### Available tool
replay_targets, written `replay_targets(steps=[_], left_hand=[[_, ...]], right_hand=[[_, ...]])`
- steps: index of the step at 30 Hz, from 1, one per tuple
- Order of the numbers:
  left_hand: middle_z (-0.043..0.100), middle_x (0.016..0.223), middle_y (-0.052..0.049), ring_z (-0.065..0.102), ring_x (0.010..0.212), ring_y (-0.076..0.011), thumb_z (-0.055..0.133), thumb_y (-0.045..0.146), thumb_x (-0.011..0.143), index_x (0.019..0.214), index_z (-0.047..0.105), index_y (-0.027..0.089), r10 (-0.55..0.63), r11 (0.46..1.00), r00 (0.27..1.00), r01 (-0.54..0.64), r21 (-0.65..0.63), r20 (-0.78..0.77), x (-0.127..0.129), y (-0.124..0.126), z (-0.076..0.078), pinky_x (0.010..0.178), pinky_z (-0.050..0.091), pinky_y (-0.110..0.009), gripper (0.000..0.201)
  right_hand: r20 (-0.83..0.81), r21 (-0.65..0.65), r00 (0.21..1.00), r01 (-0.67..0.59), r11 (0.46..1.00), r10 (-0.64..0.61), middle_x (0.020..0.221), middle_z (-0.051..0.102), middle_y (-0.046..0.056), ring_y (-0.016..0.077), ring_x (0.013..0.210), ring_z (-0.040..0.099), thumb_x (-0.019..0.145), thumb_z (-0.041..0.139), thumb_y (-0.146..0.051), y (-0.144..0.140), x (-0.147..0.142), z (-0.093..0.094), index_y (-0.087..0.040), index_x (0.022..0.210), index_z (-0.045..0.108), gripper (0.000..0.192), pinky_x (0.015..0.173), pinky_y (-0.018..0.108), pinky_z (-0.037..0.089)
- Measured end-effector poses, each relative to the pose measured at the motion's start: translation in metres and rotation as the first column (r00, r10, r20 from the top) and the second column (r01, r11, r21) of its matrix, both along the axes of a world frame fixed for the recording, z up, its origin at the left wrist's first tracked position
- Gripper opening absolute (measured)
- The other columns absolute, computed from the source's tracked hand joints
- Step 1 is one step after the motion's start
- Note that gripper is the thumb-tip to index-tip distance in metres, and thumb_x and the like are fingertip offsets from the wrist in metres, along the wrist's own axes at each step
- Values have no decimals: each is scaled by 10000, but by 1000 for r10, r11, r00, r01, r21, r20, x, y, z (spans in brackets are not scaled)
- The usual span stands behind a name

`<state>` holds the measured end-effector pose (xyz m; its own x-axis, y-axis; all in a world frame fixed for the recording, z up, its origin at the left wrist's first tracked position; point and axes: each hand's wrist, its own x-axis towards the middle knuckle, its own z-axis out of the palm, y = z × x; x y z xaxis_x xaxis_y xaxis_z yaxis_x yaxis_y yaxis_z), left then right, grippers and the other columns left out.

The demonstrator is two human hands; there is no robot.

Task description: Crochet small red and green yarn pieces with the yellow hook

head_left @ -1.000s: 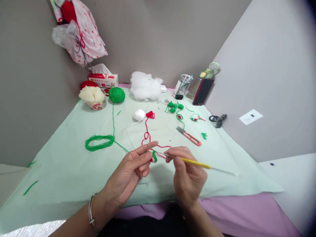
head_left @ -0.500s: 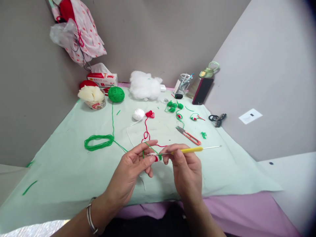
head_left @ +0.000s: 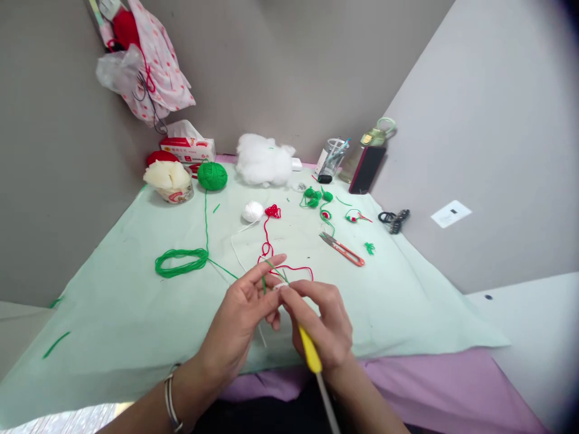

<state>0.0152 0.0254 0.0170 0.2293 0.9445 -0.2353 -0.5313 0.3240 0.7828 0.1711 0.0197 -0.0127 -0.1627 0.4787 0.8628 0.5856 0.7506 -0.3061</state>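
Observation:
My left hand (head_left: 244, 313) pinches a small crocheted piece (head_left: 279, 287), mostly hidden between the fingertips, with green yarn (head_left: 275, 269) running over its forefinger. My right hand (head_left: 322, 322) grips a yellow-handled crochet hook (head_left: 310, 351); the hook's tip is at the piece and its handle points back toward me. Green yarn leads from my fingers to a loose coil (head_left: 180, 262) and on to a green yarn ball (head_left: 212, 176). Red yarn (head_left: 269, 238) lies on the cloth just beyond my hands.
A pale green cloth (head_left: 113, 313) covers the table. On it lie red snips (head_left: 342, 249), a white yarn ball (head_left: 252, 211), small green crocheted bits (head_left: 313, 197), white stuffing (head_left: 263, 159), a filled cup (head_left: 169, 179), a tissue box (head_left: 187, 146), a pen cup (head_left: 332, 156) and a phone (head_left: 366, 169).
My right hand has swung the hook around: its handle pointed right before and now points down toward me. My left hand has stayed in place on the piece.

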Motion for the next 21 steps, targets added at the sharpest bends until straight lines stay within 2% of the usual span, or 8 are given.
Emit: replay_targets(steps=[2,4,8,10,13,17,19,21], left_hand=[[481,651,79,360,500,-28,885,249,838,1260,794,174,-64,990,991,78,-114,118,0,2,4,467,396,-140,438],[441,620,95,271,476,-12,884,205,831,1212,810,138,-69,983,982,97,-159,174,-1,5,8,429,335,-118,394],[574,746,62,308,456,12,912,189,791,1199,823,199,-33,995,988,46,-85,151,1,6,10,408,344,-115,418],[603,785,54,372,452,4,932,191,758,1181,833,224,-27,999,995,31,-38,92,4,4,9,411,395,-134,435],[642,835,40,453,469,-10,940,176,736,1171,838,232,20,1000,1000,-20,6,5,9,3,5,438,449,-149,451],[550,687,65,341,442,4,932,231,768,1158,842,187,-26,995,994,36,-93,106,8,9,3,403,371,-118,404],[464,628,86,277,453,6,932,227,767,1110,852,143,-60,982,982,90,-166,180,5,12,4,397,329,-100,362],[488,667,77,272,466,14,935,195,756,1095,855,139,-47,980,979,82,-179,196,2,15,5,404,322,-93,353]], right_hand=[[-67,-32,998,8,999,-10,1024,752,98,220,934,731,998,610,-81,1,1,2,-242,1189,759,292,742,343,618],[-309,-195,950,-108,975,43,932,740,65,192,812,708,1033,558,-112,3,2,8,-247,1123,758,258,697,337,606],[-640,-337,763,-385,859,91,870,723,38,155,693,661,1063,551,-200,8,0,17,-237,998,762,224,620,297,579],[-601,-347,792,-376,860,104,920,755,49,180,810,718,1048,584,-191,9,-3,16,-247,1014,779,206,688,310,614],[-417,-304,905,-224,926,82,974,776,56,205,932,745,1018,602,-108,7,-4,9,-275,1117,784,267,781,346,639],[-141,-125,990,-23,992,6,1096,771,86,224,959,740,969,658,-57,3,1,3,-312,1263,763,403,766,365,631],[-241,-176,970,-68,982,24,1028,773,74,213,909,726,992,627,-71,4,4,5,-296,1225,772,355,746,359,612],[-479,-288,877,-208,935,48,904,744,36,175,788,683,1032,585,-112,6,5,10,-287,1132,785,284,694,327,575]])
